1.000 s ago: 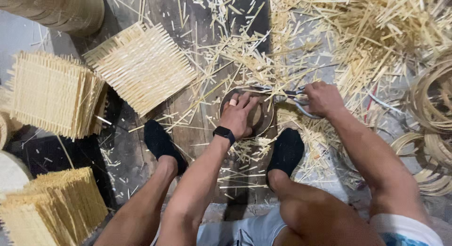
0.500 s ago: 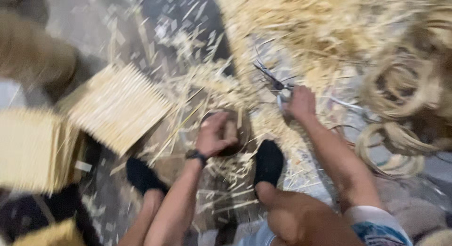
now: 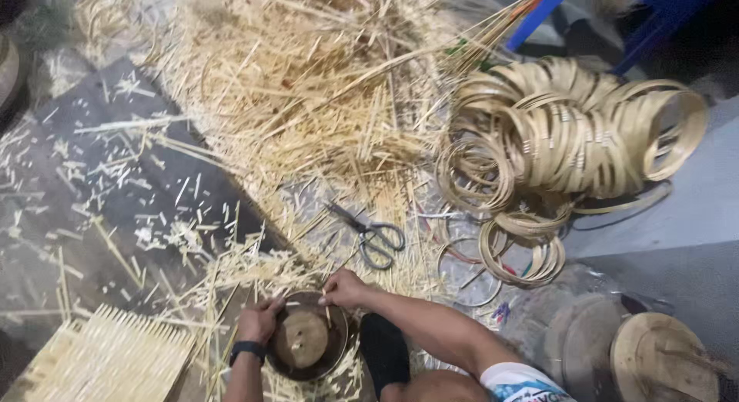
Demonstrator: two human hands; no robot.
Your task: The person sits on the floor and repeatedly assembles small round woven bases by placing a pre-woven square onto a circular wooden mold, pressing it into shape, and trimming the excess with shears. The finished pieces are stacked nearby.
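— So, what have your hands got hold of?

— My left hand (image 3: 258, 321) is clasped on the rim of a round dark bowl-shaped mould (image 3: 308, 344), and my right hand (image 3: 342, 288) rests on its far edge with the fingers pinched on a thin bamboo sliver (image 3: 326, 310). The mould sits on the floor between my hands, just beside my black-socked foot (image 3: 385, 352).

— And around that?

— Just beyond my right hand lie the scissors (image 3: 373, 234), blades shut, on loose bamboo splints. Past them spreads a big heap of bamboo strips (image 3: 308, 94). Off to the right of the scissors is a stack of bamboo hoops (image 3: 573, 129), with a few single hoops (image 3: 531, 252) nearer me. By my left wrist, with its black watch (image 3: 248, 348), lies a woven bamboo mat (image 3: 108, 363). Well right of my grip is a round wooden block (image 3: 662, 356).
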